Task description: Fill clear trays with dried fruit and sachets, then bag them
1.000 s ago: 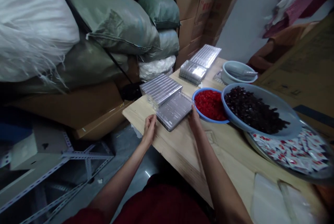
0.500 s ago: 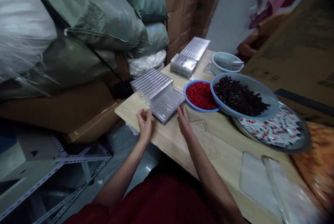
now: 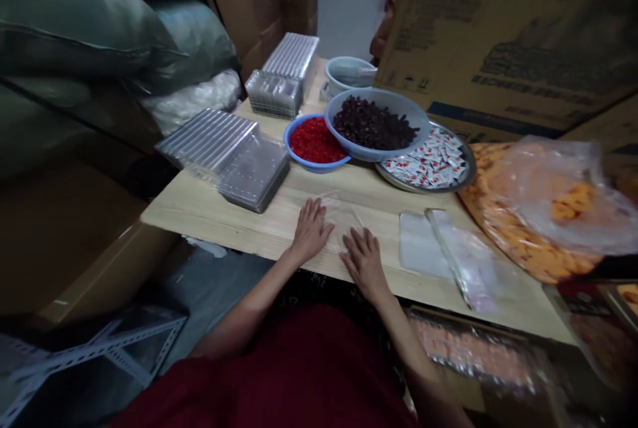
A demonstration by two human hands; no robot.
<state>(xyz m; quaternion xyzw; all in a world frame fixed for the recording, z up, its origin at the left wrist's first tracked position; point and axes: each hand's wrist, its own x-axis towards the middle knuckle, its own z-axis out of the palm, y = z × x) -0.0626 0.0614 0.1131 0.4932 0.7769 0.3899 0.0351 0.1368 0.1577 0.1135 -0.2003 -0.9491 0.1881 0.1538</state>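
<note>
A thin clear plastic tray or sheet (image 3: 339, 212) lies on the wooden table in front of me; its exact shape is hard to make out. My left hand (image 3: 312, 232) rests on its left side, palm down with fingers stretched out. On its right side lies my right hand (image 3: 366, 262), fingers spread and pointing forward. To the left of my hands sits a stack of clear plastic trays (image 3: 254, 172), beside a ribbed stack of trays (image 3: 209, 139). A blue bowl of red pieces (image 3: 319, 142) stands just beyond my hands.
A larger bowl of dark pieces (image 3: 376, 123) overlaps a metal dish of small white packets (image 3: 428, 159). Farther back are more stacked trays (image 3: 274, 92) and a pale blue bowl (image 3: 343, 72). Plastic bags (image 3: 448, 248) lie at right. Cardboard boxes (image 3: 498, 49) and sacks (image 3: 74, 29) surround the table.
Both hands have left the sides of the tray stack and moved right onto the clear plastic piece. The view has turned to the right.
</note>
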